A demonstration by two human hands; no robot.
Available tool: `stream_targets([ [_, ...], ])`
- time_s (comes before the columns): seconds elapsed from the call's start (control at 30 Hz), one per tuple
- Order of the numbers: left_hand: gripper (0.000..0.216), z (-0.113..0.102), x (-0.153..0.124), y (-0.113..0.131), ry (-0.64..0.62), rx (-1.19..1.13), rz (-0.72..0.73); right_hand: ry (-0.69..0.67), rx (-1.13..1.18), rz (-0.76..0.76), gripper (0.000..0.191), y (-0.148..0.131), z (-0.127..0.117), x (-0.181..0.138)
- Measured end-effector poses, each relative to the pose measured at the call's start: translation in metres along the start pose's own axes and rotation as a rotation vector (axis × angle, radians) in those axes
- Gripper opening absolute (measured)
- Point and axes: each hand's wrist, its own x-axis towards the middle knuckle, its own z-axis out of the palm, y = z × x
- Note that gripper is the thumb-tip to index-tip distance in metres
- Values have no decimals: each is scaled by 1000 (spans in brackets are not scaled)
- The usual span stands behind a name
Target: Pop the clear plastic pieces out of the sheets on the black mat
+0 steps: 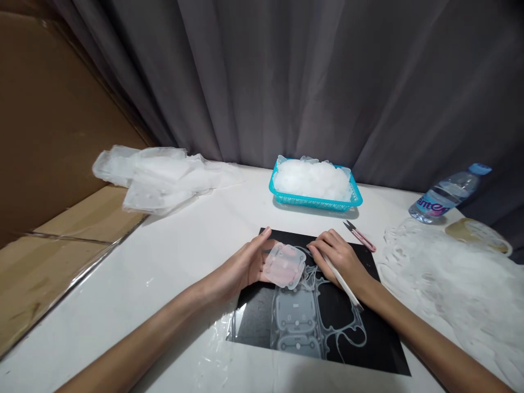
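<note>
My left hand (254,257) holds a clear, frosted, rounded-square soft plastic piece (285,266), its fingers behind it and the thumb raised apart. The piece has small round marks near its edges. My right hand (338,255) is closed around a slim white stick-like tool (343,282) that slants back toward my wrist; its working tip is hidden by the fingers. Below both hands lies a black mat (368,344). On it rest a strip of similar translucent pieces (295,311) and a loose, looping trimmed scrap (360,335), part of which reaches up by my right fingertips.
A turquoise basket (315,203) heaped with translucent pieces stands at the back. Pink-handled thread snips (360,236) lie right of the mat. Farther right are a water bottle (448,194), a tape roll (478,233) and piled clear scraps (454,295). Plastic bags (164,177) lie back left, near cardboard (65,262).
</note>
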Motion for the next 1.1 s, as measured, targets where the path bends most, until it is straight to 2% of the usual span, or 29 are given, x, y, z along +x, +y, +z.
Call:
stream_targets([
  [0.2,62,-1,3,-6,13,-31,33,5,-1,-10,18,0,-1,1],
  [0.63,68,1,1,-9,5,-55,-10,5,-37,-6,18,-2,-2,1],
  [0.97,79,3,2,-15,-30,-35,-60,-15,-37,0,19,-1,0,2],
  [1.1,84,5,0,-14,-50,-43,-62,52,-17,5,20,-1,-1,1],
])
